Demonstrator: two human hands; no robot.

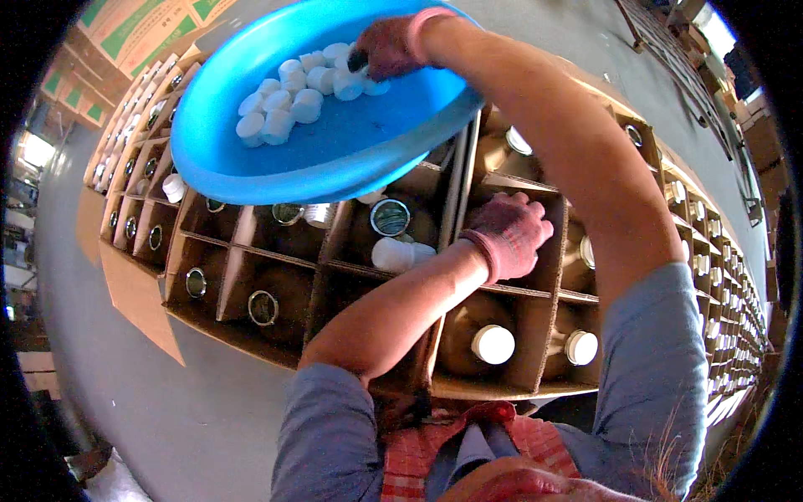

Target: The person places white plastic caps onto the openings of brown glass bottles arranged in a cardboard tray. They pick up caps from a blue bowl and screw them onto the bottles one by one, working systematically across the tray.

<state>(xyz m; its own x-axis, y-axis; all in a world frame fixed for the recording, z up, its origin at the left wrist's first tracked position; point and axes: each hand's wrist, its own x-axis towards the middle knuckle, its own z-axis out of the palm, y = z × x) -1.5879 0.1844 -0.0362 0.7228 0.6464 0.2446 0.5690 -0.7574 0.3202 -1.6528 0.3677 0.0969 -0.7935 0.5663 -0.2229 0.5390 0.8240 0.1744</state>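
Observation:
A blue plastic basin (276,180) rests tilted on top of the divided cartons and holds several white caps (278,102) in a pile. My gloved right hand (391,48) reaches into it from the far side, fingers curled down at the caps; what they grip is hidden. My gloved left hand (512,236) is down in a carton compartment, its fingers bent closed, and the thing under them is out of sight. Near my left forearm, loose white caps (393,253) lie beside an uncapped jar (390,217). A capped jar (493,344) stands in the compartment nearer me.
Cardboard dividers (516,289) split the cartons into cells. Open jars (263,308) stand at the left, and rows of capped jars (715,276) run off to the right. A carton flap (142,309) sticks out over the grey floor (188,410). Green-and-brown cartons (138,38) are stacked at the far left.

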